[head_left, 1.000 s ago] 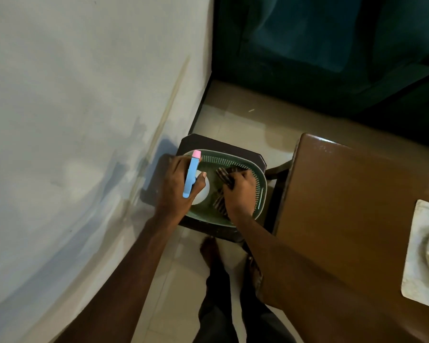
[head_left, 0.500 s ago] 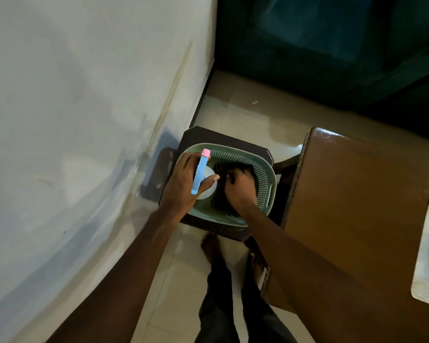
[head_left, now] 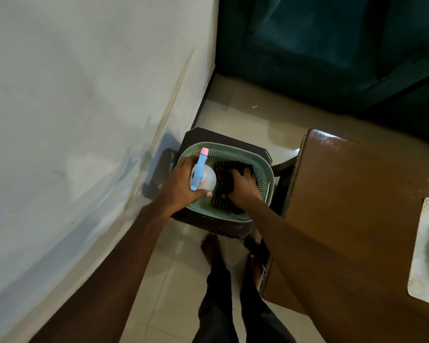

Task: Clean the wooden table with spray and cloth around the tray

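A green perforated basket [head_left: 265,179] sits on a dark stool [head_left: 221,141] by the wall. My left hand [head_left: 181,186] grips a spray bottle [head_left: 208,180] with a blue trigger head and pink nozzle, held inside the basket's left half. My right hand [head_left: 243,188] is closed on a dark striped cloth [head_left: 221,179] lying in the basket. The wooden table [head_left: 357,206] stands to the right, with a pale tray [head_left: 424,253] at its right edge, partly cut off by the frame.
A white wall [head_left: 84,120] runs along the left. Beige floor tiles [head_left: 258,112] lie beyond the stool, and a dark teal curtain [head_left: 332,45] hangs at the back. My bare feet [head_left: 212,246] stand between stool and table.
The bottle has sunk lower into the basket in my left hand. My right hand has closed over the cloth and pulled it together. The view shifted slightly left.
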